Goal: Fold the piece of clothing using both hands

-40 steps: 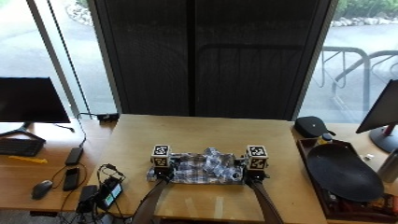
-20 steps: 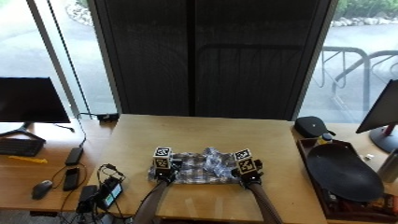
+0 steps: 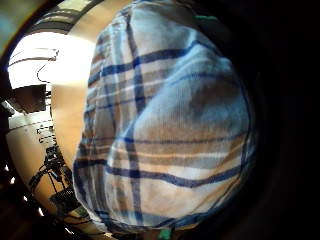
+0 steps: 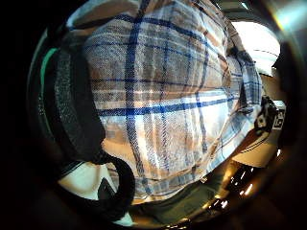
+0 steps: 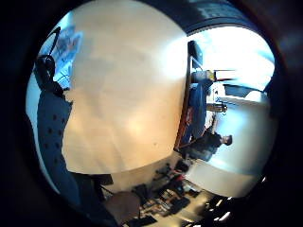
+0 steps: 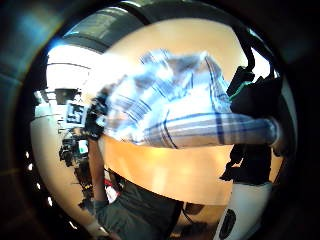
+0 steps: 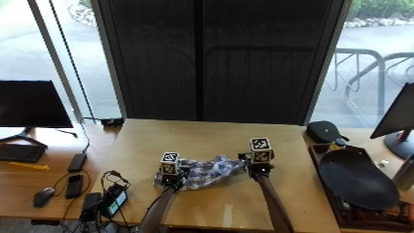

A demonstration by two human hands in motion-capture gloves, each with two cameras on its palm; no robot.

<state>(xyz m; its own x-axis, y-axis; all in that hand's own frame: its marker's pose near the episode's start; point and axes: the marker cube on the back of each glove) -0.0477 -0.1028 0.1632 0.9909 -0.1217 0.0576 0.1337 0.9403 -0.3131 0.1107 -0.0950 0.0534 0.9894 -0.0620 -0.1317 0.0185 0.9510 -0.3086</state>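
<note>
A blue and white plaid shirt (image 7: 206, 174) lies crumpled on the wooden table (image 7: 213, 136) near its front edge. My left hand (image 7: 171, 177) rests on the shirt's left end, and the left palm views are filled by the plaid cloth (image 4: 168, 96) with gloved fingers (image 4: 76, 110) curled on it. My right hand (image 7: 259, 167) holds the shirt's right end, raised a little off the table. In the right thumb side view the cloth (image 6: 175, 120) hangs stretched from my pinching fingers (image 6: 250, 100) above the bare wood. The right little finger side view shows only table (image 5: 128, 94).
A black oval dish (image 7: 355, 179) sits in a tray at the table's right edge, with a black case (image 7: 325, 131) behind it. Cables and a charger (image 7: 110, 199) lie at the left front corner. A monitor (image 7: 32, 104), phone and mouse stand on the left desk.
My right hand dipped in toward the shirt's right end, then rose with that end, pulling the cloth out to the right. The left hand stayed on the left end.
</note>
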